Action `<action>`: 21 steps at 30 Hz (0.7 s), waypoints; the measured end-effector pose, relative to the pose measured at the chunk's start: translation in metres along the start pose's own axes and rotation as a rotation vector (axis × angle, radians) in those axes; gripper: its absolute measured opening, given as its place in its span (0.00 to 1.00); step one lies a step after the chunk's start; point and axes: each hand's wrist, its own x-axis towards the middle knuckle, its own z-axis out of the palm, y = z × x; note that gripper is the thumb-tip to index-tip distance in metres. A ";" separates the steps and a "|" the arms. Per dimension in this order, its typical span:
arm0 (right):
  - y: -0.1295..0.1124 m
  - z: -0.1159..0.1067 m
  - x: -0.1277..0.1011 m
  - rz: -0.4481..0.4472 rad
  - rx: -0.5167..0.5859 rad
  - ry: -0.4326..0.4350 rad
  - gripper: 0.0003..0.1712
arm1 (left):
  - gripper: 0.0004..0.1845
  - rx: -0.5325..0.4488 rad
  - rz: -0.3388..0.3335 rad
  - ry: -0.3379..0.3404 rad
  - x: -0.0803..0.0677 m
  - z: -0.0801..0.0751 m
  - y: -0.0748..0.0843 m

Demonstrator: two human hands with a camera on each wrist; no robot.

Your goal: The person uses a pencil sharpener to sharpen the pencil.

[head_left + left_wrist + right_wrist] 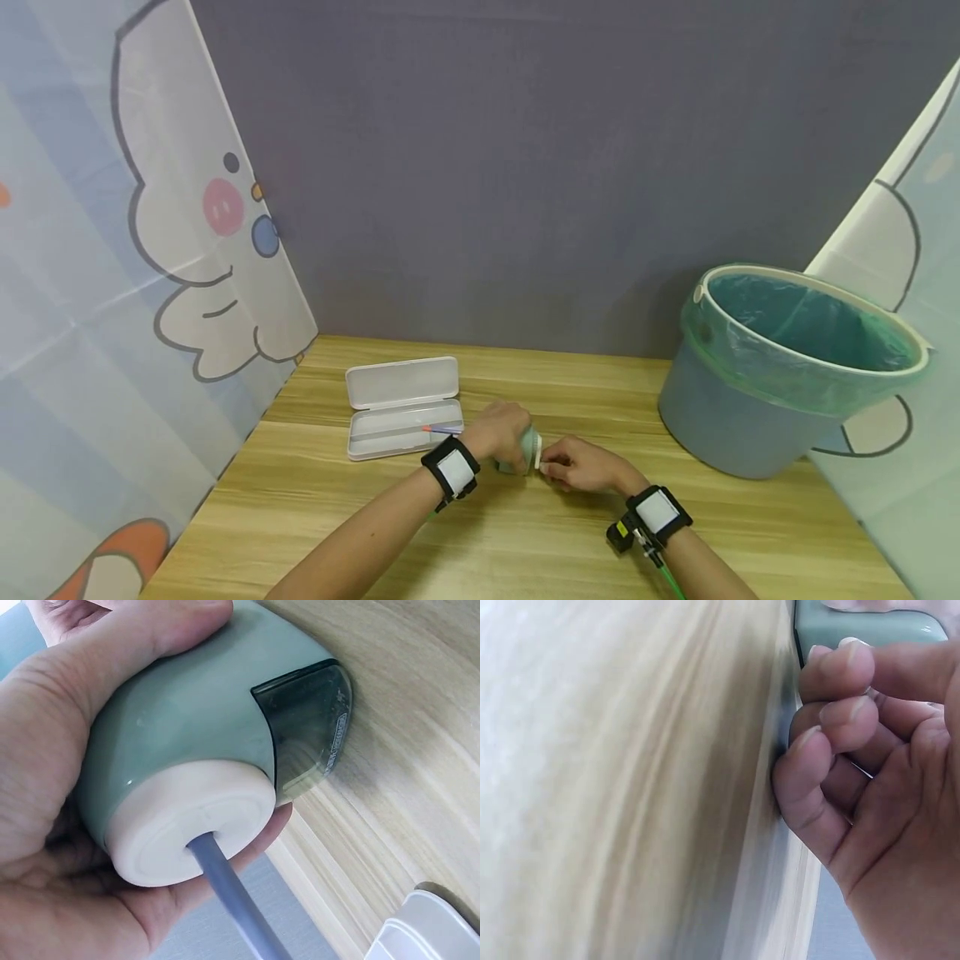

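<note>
My left hand [498, 433] grips a green pencil sharpener [195, 705] on the table, thumb and fingers wrapped round its body. A dark see-through shavings drawer [304, 727] shows on its side in the left wrist view. A bluish-purple pencil [236, 892] sticks into the hole of the sharpener's cream front ring [150, 840]; its other end points left in the head view. On the sharpener's right side, my right hand [585, 465] pinches the white crank handle [537, 452] with curled fingers. In the right wrist view the right fingers [840, 671] largely hide the handle.
An open white pencil case [403, 383] lies left of my hands, its lid tipped back; the pencil's end reaches over it. At the right stands a grey-blue bin [727, 417] with a green liner. A grey wall backs the wooden table [300, 500].
</note>
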 end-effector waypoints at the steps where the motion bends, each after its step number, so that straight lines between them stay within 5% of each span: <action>1: 0.000 0.000 0.000 0.000 0.007 -0.002 0.18 | 0.20 -0.005 -0.002 0.001 0.000 0.000 0.000; 21: -0.005 -0.001 -0.005 -0.021 0.068 -0.024 0.19 | 0.22 0.006 -0.012 0.017 0.000 0.002 0.000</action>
